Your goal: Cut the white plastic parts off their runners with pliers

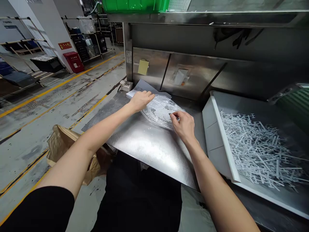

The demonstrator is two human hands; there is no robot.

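Your left hand [140, 100] rests flat, fingers spread and closed on nothing, on the far left edge of the clear plastic bag [160, 111], pressing it down. Your right hand [183, 124] sits at the bag's near right edge, its grip pinched shut on the plastic between thumb and fingertips [174, 115]. The bag lies crumpled on the steel counter [145, 145], toward the back of it, and small pale pieces show through the film; what they are cannot be told.

Just behind the bag, partly under your left hand, lies a stack of papers [142, 87]. Behind those, at the counter's back left corner, sits a white socket box [126, 85]. A yellow note [143, 67] sticks to the steel back wall above the papers.

Right of the bag, just beside your right hand, stands a white tray [225, 135], tilted, full of white plastic sprues [258, 148]. Left of the bag, below the counter's near edge, a brown paper bag [60, 141] slumps on the floor. Above the wall, a green bin [135, 5] sits on a shelf.
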